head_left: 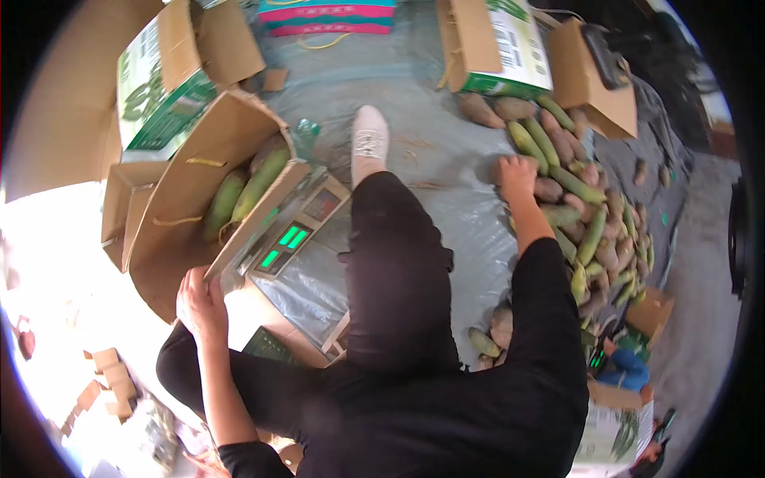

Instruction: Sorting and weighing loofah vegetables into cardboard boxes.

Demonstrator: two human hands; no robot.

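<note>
My left hand (201, 301) grips the near rim of an open cardboard box (159, 239). Inside the box lie long green radishes (259, 183) and a brownish root partly in shadow. The box rests on a digital scale (295, 231) with lit green digits. On the right, my right hand (516, 175) is at the left edge of a heap of vegetables, its fingers curled down; what lies under them is mostly hidden. The heap mixes green radishes (591, 237) with reddish-brown roots (607, 253).
Printed green-and-white cartons stand at the far left (147, 92) and far right (510, 48). A striped bag (327, 16) lies at the far middle. Plastic sheeting (446, 119) covers the floor. Several loose vegetables (500, 327) lie by my right arm. Another person's blue sleeve (628, 368) shows at lower right.
</note>
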